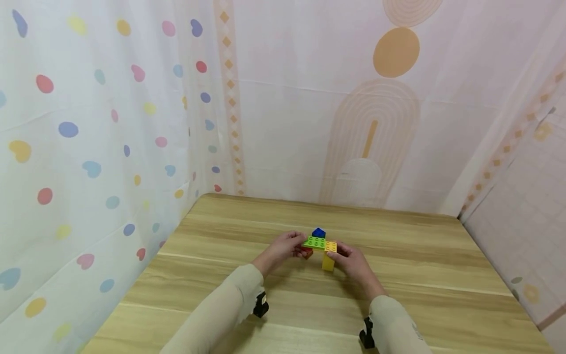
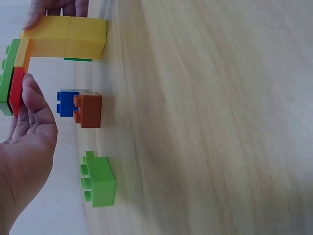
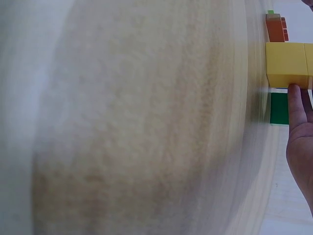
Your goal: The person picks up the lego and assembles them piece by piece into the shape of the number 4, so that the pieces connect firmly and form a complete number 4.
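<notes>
My left hand (image 1: 287, 246) pinches the left end of a flat bright-green building plate (image 1: 316, 242). A thin red plate (image 2: 16, 90) and a thin orange plate (image 2: 22, 51) lie against its underside in the left wrist view. My right hand (image 1: 353, 263) grips an upright stack of yellow bricks (image 1: 328, 260) from the right, thumb on the near side. The green plate reaches sideways from the top of this stack, like an arm. At its foot, the stack is at or close to the table; contact is unclear. In the right wrist view, fingertips touch the yellow side (image 3: 288, 63).
Beyond the held pieces stands a blue block (image 1: 318, 232). An orange-brown brick (image 2: 90, 111) and a light-green brick (image 2: 101, 181) sit on the wooden table (image 1: 221, 231). A dark-green block (image 3: 279, 108) shows behind the yellow stack. Patterned curtains (image 1: 283, 123) hang around the table.
</notes>
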Tool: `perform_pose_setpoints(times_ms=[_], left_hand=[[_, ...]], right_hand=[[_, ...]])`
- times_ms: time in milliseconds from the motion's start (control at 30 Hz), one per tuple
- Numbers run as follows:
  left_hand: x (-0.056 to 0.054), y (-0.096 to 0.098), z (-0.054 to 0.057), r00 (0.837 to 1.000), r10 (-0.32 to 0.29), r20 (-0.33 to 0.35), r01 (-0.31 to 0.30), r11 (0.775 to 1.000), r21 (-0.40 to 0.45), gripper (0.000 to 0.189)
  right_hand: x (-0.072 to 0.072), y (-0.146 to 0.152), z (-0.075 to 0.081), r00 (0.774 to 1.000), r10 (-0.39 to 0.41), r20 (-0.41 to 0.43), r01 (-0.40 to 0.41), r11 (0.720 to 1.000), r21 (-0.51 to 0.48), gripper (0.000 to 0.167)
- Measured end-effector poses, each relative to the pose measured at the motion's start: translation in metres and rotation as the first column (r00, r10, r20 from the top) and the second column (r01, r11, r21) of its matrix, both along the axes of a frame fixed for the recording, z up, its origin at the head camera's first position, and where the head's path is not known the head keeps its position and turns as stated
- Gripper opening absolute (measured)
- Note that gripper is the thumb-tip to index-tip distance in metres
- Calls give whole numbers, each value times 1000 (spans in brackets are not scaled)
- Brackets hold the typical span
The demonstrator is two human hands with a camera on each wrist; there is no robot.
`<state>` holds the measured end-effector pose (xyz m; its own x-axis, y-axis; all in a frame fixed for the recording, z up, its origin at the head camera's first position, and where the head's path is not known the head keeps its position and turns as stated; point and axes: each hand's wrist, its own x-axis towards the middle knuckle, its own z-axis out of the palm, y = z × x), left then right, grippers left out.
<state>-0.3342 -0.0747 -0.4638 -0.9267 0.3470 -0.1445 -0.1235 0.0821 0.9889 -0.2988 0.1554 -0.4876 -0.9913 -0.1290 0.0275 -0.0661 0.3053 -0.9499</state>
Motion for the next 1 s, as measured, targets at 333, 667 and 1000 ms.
perform_pose_setpoints(times_ms=[333,667,1000], left_hand=[[2,5,7,999,41,21,-40,999,-25,36],[1,6,6,1000,23,7,-23,1000,-15,32],[0,11,9,999,42,0,-42,997,-66,37]], right_hand=[[1,1,0,1000,1,3,-1,1000,1,46],[1,1,1,1000,-6,0,6,1000,-14,44],[1,0,0,1000,10,10,-9,999,-47,43]])
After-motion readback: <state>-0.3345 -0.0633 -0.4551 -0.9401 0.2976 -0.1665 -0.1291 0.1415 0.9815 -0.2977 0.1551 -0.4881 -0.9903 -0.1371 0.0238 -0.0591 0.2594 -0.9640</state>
